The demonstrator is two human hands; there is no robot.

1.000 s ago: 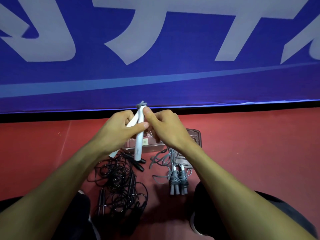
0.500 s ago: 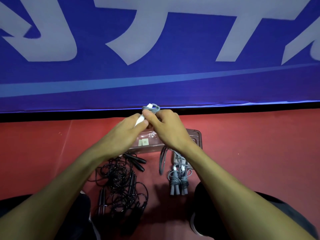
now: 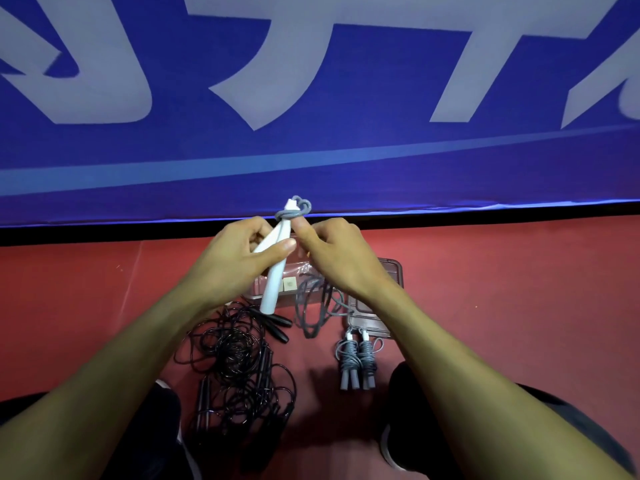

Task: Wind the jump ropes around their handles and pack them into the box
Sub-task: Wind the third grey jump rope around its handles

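One head-worn wide-angle camera looks forward and steeply down, close over both forearms, onto the red floor (image 3: pixel 519 306) between the person's knees; the blue banner (image 3: pixel 346 161) fills the upper half ahead.

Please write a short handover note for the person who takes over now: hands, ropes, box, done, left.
Left hand grips the white handles; right hand pinches the grey rope, first turns wound at their top, the rest hanging.
Done: one wound grey bundle on the floor.
Left: finish winding, untangle the black ropes, pack all into the clear box behind.
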